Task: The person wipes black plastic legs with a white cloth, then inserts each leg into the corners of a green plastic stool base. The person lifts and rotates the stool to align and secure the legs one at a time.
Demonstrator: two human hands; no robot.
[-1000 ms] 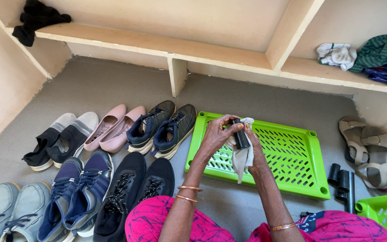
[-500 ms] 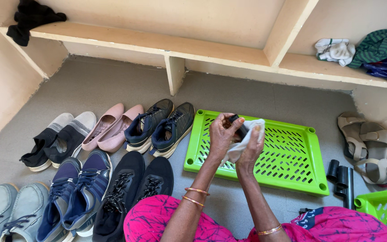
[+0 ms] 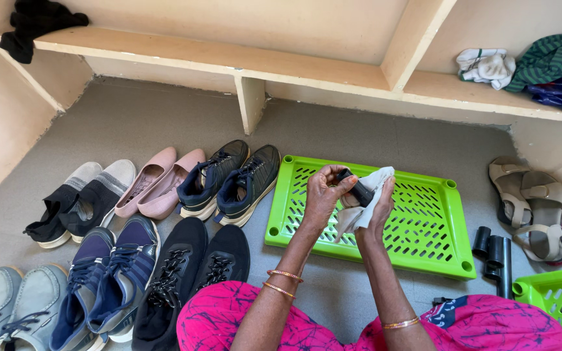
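Seen from above, a person sits on a grey floor [image 3: 151, 117] in a pink patterned garment [image 3: 229, 322], both hands raised in front of them. Their left hand [image 3: 323, 195] curls its fingers around one end of a small black tube [image 3: 359, 192], thumb and fingertips pinching it. Their right hand [image 3: 378, 208] holds a white cloth [image 3: 365, 205] wrapped around the tube's other end, fingers closed over cloth and tube together. Both hands hover just above a bright green plastic shelf panel [image 3: 424, 227], which lies flat on the floor and is pierced with slots. Thin bangles circle both wrists.

To the left of the panel, pairs of shoes stand in two rows. The far row has black and grey slip-ons [image 3: 79, 201], pink flats [image 3: 157, 182] and dark navy trainers [image 3: 232, 182]. The near row has pale blue shoes [image 3: 8, 305], blue lace-up trainers [image 3: 108, 279] and black trainers [image 3: 193, 270].

To the right of the panel lie more black tubes [image 3: 495, 253], close together, and beside them tan sandals [image 3: 531, 205]. A second green panel [image 3: 557, 302] shows at the lower right corner.

A pale built-in shelf [image 3: 229, 58] runs along the wall behind. A black cloth [image 3: 37, 23] sits at its left end; folded clothes [image 3: 541, 62], white, green and blue, lie at its right end.
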